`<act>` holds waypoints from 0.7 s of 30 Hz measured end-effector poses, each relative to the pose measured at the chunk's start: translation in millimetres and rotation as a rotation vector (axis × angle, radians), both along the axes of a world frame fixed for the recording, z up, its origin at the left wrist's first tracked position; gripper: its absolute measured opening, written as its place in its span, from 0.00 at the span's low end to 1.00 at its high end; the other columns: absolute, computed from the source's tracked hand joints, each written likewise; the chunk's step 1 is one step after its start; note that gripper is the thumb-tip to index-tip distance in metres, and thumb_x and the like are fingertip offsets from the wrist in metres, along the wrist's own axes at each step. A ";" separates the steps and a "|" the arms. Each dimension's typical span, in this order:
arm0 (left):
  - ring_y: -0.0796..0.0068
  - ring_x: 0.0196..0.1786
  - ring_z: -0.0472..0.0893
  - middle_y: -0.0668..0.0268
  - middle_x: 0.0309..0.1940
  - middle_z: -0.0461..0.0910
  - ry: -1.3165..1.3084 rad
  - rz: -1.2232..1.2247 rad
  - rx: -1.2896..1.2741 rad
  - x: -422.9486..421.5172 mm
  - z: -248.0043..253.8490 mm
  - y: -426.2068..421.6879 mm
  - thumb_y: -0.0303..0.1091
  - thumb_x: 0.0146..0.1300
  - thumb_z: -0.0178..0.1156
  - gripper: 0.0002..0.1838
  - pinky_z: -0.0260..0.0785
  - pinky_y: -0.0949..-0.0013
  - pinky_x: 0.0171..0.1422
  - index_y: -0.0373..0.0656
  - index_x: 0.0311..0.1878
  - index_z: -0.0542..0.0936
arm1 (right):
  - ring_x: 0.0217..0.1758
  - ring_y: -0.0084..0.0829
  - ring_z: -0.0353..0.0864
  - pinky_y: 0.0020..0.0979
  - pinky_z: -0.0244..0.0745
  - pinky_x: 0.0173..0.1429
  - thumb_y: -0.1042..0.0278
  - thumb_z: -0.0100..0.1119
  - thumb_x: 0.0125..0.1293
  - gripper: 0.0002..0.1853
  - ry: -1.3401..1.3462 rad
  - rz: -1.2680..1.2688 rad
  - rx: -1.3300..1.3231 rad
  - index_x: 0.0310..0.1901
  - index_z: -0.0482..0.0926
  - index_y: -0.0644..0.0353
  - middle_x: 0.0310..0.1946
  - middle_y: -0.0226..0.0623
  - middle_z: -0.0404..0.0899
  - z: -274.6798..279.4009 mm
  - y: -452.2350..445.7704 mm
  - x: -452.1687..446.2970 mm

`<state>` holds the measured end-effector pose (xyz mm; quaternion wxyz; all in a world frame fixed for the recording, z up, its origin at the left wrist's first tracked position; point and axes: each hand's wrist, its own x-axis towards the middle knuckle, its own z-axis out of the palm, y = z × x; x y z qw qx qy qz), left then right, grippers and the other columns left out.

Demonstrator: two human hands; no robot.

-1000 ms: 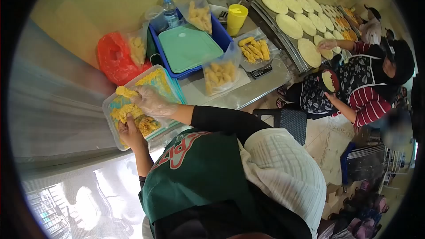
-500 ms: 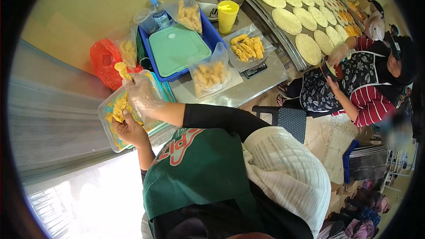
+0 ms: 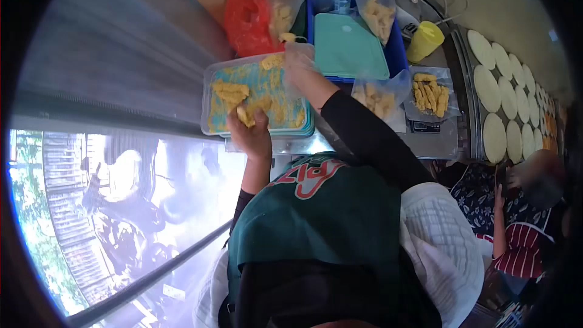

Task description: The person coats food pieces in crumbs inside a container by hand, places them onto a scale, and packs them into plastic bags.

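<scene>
My bare left hand [image 3: 250, 136] is closed on a yellow breaded strip [image 3: 245, 115] over a clear plastic tray [image 3: 207, 94]. Orange-yellow crumbs coat the tray's blue-green bottom. Another breaded piece [image 3: 231, 91] lies just beyond my left fingers, and a smaller one [image 3: 271, 62] is near the far rim. My right hand [image 3: 300, 70], in a clear plastic glove, is at the tray's far right corner. Its fingers are blurred and closed around a breaded strip [image 3: 287, 37] whose end sticks out past them.
A red plastic bag [image 3: 248, 21] sits behind the tray. On the right, a blue bin [image 3: 399, 48] holds a green lid [image 3: 349, 48]. Bagged strips [image 3: 378, 100], breaded strips on a scale [image 3: 430, 96] and a yellow cup [image 3: 425, 42] stand farther right. Flat dough rounds [image 3: 487, 88] and a co-worker [image 3: 516, 206] are beyond.
The view has turned, shifting the table rightward and upward. My hands have moved apart: the gloved right hand is at the far rim, the left lower over the tray with its strip.
</scene>
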<state>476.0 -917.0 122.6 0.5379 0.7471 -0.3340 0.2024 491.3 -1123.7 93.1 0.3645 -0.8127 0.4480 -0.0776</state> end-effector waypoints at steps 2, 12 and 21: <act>0.73 0.39 0.75 0.61 0.37 0.76 0.202 -0.065 0.016 15.8 -17.5 6.3 0.32 0.63 0.59 0.12 0.69 0.71 0.45 0.35 0.44 0.70 | 0.40 0.28 0.83 0.33 0.76 0.37 0.60 0.61 0.58 0.10 -0.273 -0.094 0.282 0.40 0.82 0.52 0.36 0.32 0.82 -25.5 2.7 5.8; 0.83 0.29 0.72 0.65 0.28 0.78 0.669 -0.215 -0.046 60.3 -37.5 11.7 0.32 0.59 0.63 0.16 0.66 0.76 0.34 0.32 0.46 0.74 | 0.40 0.30 0.77 0.36 0.80 0.42 0.74 0.57 0.62 0.09 -1.004 0.063 1.387 0.43 0.74 0.62 0.34 0.34 0.74 -41.3 47.3 -8.9; 0.80 0.36 0.78 0.63 0.36 0.80 0.753 -0.303 -0.094 73.0 -29.4 14.2 0.30 0.61 0.61 0.17 0.69 0.76 0.41 0.30 0.50 0.73 | 0.41 0.32 0.76 0.42 0.80 0.46 0.77 0.60 0.59 0.09 -1.165 -0.026 1.433 0.42 0.74 0.64 0.35 0.37 0.74 -7.5 69.8 -26.8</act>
